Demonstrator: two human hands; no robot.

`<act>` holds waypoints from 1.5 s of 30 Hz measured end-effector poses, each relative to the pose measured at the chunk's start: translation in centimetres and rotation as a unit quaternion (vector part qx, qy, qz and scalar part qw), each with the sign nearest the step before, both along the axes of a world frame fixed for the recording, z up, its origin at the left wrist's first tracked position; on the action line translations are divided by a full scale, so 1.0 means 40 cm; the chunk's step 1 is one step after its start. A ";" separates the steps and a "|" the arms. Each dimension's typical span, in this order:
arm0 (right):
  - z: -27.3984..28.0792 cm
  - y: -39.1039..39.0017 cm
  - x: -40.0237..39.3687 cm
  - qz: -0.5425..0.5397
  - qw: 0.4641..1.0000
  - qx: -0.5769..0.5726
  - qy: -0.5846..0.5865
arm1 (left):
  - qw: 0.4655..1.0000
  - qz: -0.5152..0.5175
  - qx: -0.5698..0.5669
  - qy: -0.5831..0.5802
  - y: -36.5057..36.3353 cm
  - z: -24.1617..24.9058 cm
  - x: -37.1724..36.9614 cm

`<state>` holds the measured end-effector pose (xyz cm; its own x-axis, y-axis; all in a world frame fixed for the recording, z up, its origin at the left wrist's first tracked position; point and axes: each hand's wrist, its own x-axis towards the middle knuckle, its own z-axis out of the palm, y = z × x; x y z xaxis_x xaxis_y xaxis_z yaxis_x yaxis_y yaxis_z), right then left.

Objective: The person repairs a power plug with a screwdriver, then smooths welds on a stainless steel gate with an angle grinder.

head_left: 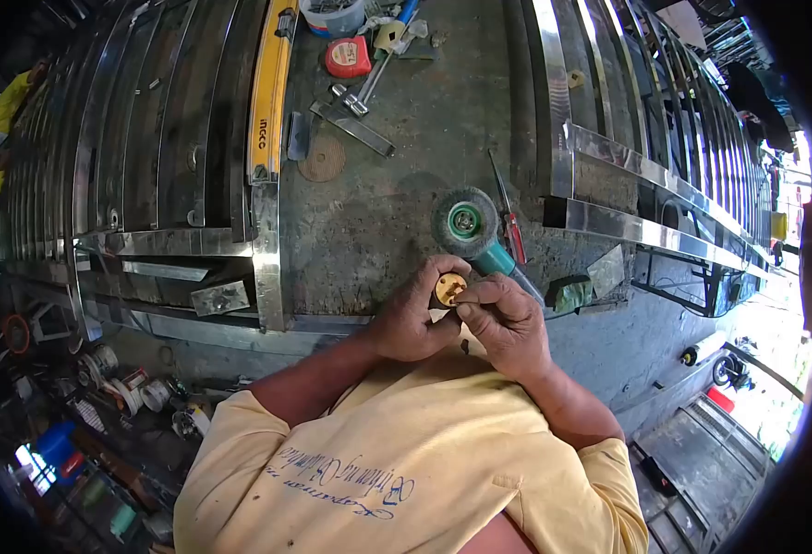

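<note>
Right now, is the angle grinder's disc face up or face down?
Face up. The disc shows its green hub to the camera on the angle grinder. Powered or not: cannot tell.

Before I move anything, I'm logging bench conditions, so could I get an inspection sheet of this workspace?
Surface: bench top stained, worn.
Work items: small round part, gold-coloured face up.
Clutter: tape measure, yellow level, screwdriver; grinder close by the hands.
Hands: left holds the part; right pinches at its edge.
Cables: nothing clearly seen.
Surroundings: metal frames both sides; person in yellow, far left.
</note>
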<state>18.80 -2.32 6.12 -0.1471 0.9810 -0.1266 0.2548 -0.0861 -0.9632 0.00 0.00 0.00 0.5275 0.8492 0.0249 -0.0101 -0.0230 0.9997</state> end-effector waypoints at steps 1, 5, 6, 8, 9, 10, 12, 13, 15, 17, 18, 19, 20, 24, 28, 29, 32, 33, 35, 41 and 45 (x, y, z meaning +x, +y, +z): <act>-0.006 -0.001 0.004 0.000 1.000 0.001 0.000 | 1.000 0.004 0.001 0.000 0.001 0.000 0.004; 0.004 0.006 -0.006 0.007 0.999 0.042 -0.027 | 1.000 0.005 -0.024 0.000 -0.001 0.005 0.000; 0.013 0.007 -0.008 0.001 0.999 0.028 -0.027 | 1.000 0.009 -0.019 -0.005 -0.002 0.003 0.004; 0.029 0.009 -0.012 -0.010 1.000 0.001 -0.027 | 1.000 0.017 -0.008 -0.015 -0.002 -0.004 0.010; 0.029 0.009 -0.013 -0.008 0.999 0.013 -0.043 | 1.000 0.018 -0.017 0.000 0.001 0.009 0.010; 0.030 0.010 -0.013 -0.007 0.998 0.026 -0.060 | 0.999 0.018 -0.025 0.015 0.006 0.031 0.010; 0.026 0.011 -0.014 -0.004 0.995 0.056 -0.085 | 0.999 0.017 -0.028 0.039 0.012 0.047 0.012; 0.020 0.010 -0.014 -0.003 0.993 0.073 -0.095 | 0.998 0.016 -0.023 0.047 0.012 0.048 0.014; 0.018 0.010 -0.013 0.006 0.990 0.082 -0.115 | 0.999 0.019 0.007 0.050 0.011 0.040 0.017; 0.023 0.014 -0.006 0.018 0.989 0.066 -0.134 | 0.997 0.025 0.060 0.040 0.009 0.015 0.017; 0.028 0.015 0.002 0.012 0.994 0.034 -0.104 | 0.998 0.025 0.051 0.036 0.007 0.014 0.017; 0.034 0.019 0.014 0.005 0.997 0.002 -0.074 | 0.998 0.024 0.042 0.031 0.004 0.014 0.016; 0.037 0.024 0.028 -0.001 0.999 -0.029 -0.043 | 0.999 0.024 0.034 0.027 0.004 0.014 0.014; -0.105 0.082 0.128 -0.130 0.963 -0.022 -0.234 | 0.999 0.019 0.004 0.027 0.009 0.022 0.003; -0.379 0.096 0.242 -0.099 0.869 -0.011 -0.484 | 1.000 -0.005 0.018 0.006 0.011 0.032 0.011; -0.436 0.094 0.265 -0.111 0.876 -0.004 -0.470 | 1.000 -0.012 0.017 0.009 0.010 0.038 0.010; -0.505 0.097 0.296 -0.125 0.890 -0.007 -0.438 | 0.999 -0.032 -0.012 -0.011 -0.003 0.012 0.008; -0.488 0.095 0.293 -0.117 0.892 -0.029 -0.435 | 0.999 -0.034 -0.010 -0.010 -0.005 0.014 0.008; -0.395 0.090 0.263 -0.126 0.902 -0.050 -0.409 | 0.999 -0.035 -0.006 -0.005 -0.006 0.016 0.003; 0.084 -0.042 0.252 -0.145 0.968 0.012 -0.203 | 0.998 0.022 0.044 0.039 -0.005 0.014 0.008; 0.268 -0.115 0.313 -0.066 0.957 0.075 -0.271 | 0.999 0.010 0.016 0.047 0.016 0.034 0.018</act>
<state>31.33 -6.90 16.86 0.0265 0.9996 -0.0047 0.7169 -0.0223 -0.6968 0.72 0.64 1.34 0.5110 0.8596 0.0025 0.0848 -0.0533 0.9950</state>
